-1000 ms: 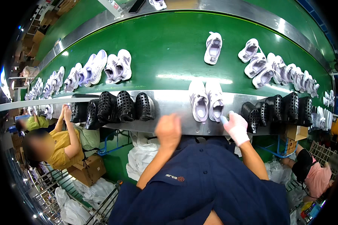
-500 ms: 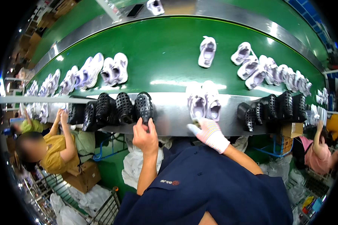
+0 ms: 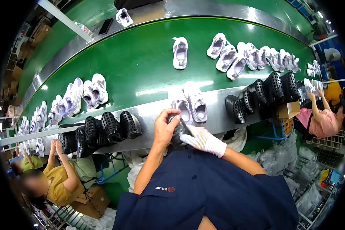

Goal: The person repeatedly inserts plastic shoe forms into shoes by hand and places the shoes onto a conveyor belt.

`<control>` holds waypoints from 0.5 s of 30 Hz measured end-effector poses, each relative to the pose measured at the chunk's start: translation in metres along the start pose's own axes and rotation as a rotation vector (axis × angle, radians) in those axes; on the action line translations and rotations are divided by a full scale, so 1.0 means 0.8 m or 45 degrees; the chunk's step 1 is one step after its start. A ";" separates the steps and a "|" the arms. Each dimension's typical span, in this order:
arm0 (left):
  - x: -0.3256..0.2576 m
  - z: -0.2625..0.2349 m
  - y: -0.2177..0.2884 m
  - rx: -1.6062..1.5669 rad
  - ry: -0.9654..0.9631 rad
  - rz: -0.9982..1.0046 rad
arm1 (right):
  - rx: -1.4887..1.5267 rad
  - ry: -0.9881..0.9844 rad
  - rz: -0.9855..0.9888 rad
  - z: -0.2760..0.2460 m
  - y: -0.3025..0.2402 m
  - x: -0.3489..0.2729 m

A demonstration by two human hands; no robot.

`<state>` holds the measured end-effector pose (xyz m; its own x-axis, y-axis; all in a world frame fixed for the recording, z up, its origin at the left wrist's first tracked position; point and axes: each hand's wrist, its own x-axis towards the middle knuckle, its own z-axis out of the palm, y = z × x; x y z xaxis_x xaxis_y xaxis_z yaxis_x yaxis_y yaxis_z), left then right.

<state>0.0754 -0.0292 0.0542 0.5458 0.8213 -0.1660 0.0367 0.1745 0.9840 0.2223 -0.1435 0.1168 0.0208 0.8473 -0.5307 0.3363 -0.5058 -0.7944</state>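
Observation:
Both my hands meet around one black perforated plastic shoe form (image 3: 178, 133), just above the edge of the steel ledge. My bare left hand (image 3: 164, 128) grips its left side and top. My right hand (image 3: 207, 141), in a white striped glove, closes on its lower right side with the thumb across it. Directly behind it, a pair of white and lilac sneakers (image 3: 197, 106) stands on the ledge, the left shoe partly covered by my fingers. Left of my hands more black shoe forms (image 3: 112, 126) stand in a row.
Another group of black forms (image 3: 258, 92) stands on the ledge (image 3: 153, 124) to the right. White sneakers (image 3: 237, 63) line the green belt (image 3: 138, 57) on both sides. Co-workers sit at left (image 3: 61, 172) and right (image 3: 320, 119). A pale bar (image 3: 42, 135) crosses the left side.
My left hand has taken the nearest black form from the left row and brought it right to my gloved right hand, which now holds it too. The view has turned right.

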 end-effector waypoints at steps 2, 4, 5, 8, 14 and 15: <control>0.007 0.017 -0.010 -0.100 0.104 -0.277 | -0.567 0.341 -0.173 0.004 -0.008 -0.015; 0.007 0.040 -0.019 -0.154 0.144 -0.272 | -0.617 0.335 -0.049 0.002 -0.011 -0.020; 0.008 0.047 -0.026 -0.215 0.189 -0.263 | -0.673 0.324 0.073 0.001 -0.010 -0.023; 0.013 0.054 -0.029 0.217 0.270 -0.258 | -0.662 0.340 0.117 -0.006 0.012 -0.019; 0.070 0.029 -0.069 1.201 0.068 0.494 | -0.923 0.177 0.221 -0.037 0.026 0.015; 0.077 0.026 -0.071 1.201 0.070 0.494 | -0.973 0.161 0.200 -0.043 0.015 0.018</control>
<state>0.1245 0.0003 -0.0105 0.6222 0.7580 0.1958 0.5226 -0.5884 0.6170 0.2593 -0.1317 0.1094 0.2129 0.8104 -0.5458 0.8734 -0.4083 -0.2655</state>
